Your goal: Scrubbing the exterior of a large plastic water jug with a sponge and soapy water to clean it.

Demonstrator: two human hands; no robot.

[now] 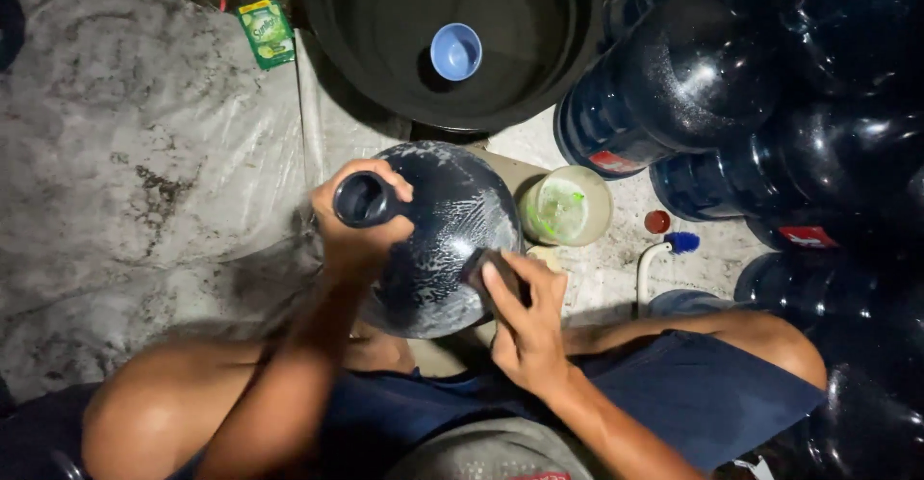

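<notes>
**Soapy water jug held between two hands at frame centre**

I see a large dark blue water jug point(438, 249) at the middle of the frame, tilted with its neck toward the left and its shoulder streaked with white suds. My left hand point(356, 234) is clamped around the jug's neck, fingers curled over the open mouth's rim. My right hand point(525, 321) presses a dark scrubbing pad point(491, 270) flat against the jug's lower right side, fingers closed down on it. The jug sits between bare knees, above dark blue shorts point(693, 393) in the lower part of the frame.

At top centre stands a big black tub point(568, 66) with a small blue cup point(455, 51) inside it. Just right of the jug is a pale round container point(568, 208) with something green inside. A little red cap point(657, 221) and a white-handled brush with blue bristles point(664, 249) lie near it on the wet floor point(606, 268). More blue water jugs point(731, 85) are stacked along the right side. A green sachet point(267, 32) lies at upper left, on a grey plastic sheet point(144, 172) spread across the left side.
</notes>
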